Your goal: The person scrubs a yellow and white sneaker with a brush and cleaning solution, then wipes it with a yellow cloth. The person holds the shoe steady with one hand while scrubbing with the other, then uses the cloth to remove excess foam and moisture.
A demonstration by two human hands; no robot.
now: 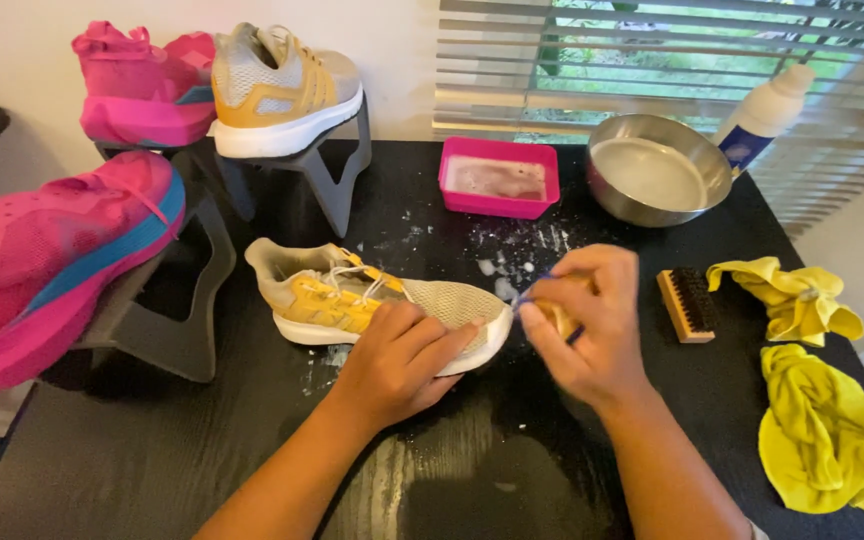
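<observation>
My left hand (397,360) presses flat, fingers spread, over the midfoot of the grey mesh sneaker with yellow side panels (372,300), pinning it on its sole on the black wood-grain worktop (252,460). My right hand (587,330) is closed around a small blue-handled brush (552,315), its head just at the shoe's white toe edge. Suds fleck the worktop between the shoe and the pink rectangular tub of cloudy water (499,177), so I judge the scrubbing well under way, though foam on the sole says rinsing and wiping remain. The crumpled yellow cloths (822,400) lie well apart to my right.
</observation>
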